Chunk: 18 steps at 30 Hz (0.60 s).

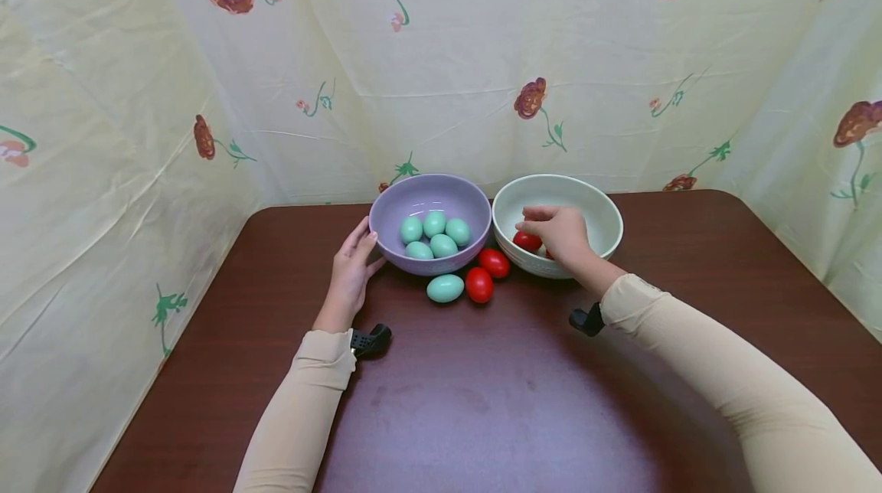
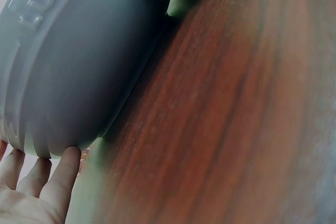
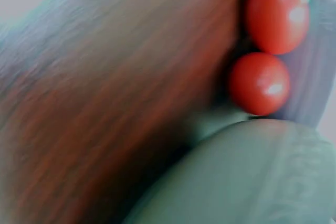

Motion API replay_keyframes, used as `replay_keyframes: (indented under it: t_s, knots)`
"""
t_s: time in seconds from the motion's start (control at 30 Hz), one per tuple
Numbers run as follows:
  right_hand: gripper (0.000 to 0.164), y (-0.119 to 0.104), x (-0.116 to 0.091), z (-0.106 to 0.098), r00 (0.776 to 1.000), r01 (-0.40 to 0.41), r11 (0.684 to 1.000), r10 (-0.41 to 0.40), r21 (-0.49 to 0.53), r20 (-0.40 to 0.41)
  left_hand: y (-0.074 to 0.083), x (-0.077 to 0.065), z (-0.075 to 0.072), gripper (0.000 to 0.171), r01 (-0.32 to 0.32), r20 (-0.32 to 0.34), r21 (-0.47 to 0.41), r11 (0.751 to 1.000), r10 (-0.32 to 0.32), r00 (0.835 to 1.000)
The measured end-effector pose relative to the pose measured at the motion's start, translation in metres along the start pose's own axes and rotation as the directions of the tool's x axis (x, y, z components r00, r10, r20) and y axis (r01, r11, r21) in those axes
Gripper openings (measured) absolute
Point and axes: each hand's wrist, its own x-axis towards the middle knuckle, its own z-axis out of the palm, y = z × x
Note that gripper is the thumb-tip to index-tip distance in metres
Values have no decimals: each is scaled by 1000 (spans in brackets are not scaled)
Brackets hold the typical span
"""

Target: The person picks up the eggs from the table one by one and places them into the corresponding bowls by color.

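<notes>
My left hand [image 1: 349, 275] rests against the left side of a purple bowl [image 1: 430, 267], thumb at the rim. In the left wrist view its fingertips touch the outer wall of that bowl [image 2: 100, 72]. Several pale green eggs [image 1: 443, 246] lie inside. Over the pale green bowl [image 1: 606, 221] is my right hand [image 1: 561, 235], thumb and fingertips apart, just above a red egg [image 1: 527, 241]; part of another red one shows under the hand. The right wrist view shows the green bowl's outer wall [image 3: 247, 177], but not the hand.
In front of the bowls, a green egg [image 1: 445, 288] and two red eggs [image 1: 478, 285] lie close together on the dark brown table [image 1: 475, 393]. The bowls stand side by side near the table's back edge, with a floral cloth [image 1: 441, 72] hanging behind.
</notes>
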Motion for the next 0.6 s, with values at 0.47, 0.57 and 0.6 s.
replay_keyframes:
  t_s: [0.47,0.57,0.6]
  knots:
    - [48,-13,-72,2,992,54,963,-81,264,93,1,0,1,56,-10,3,-4,1000,10,1000]
    - [49,-10,-79,4,992,53,972,-78,231,98,0,0,0,55,-1,-6,-8,1000,1,1000]
    - [48,-8,-80,5,993,52,975,-74,218,96,-1,0,0,56,2,-3,-6,1000,-2,1000]
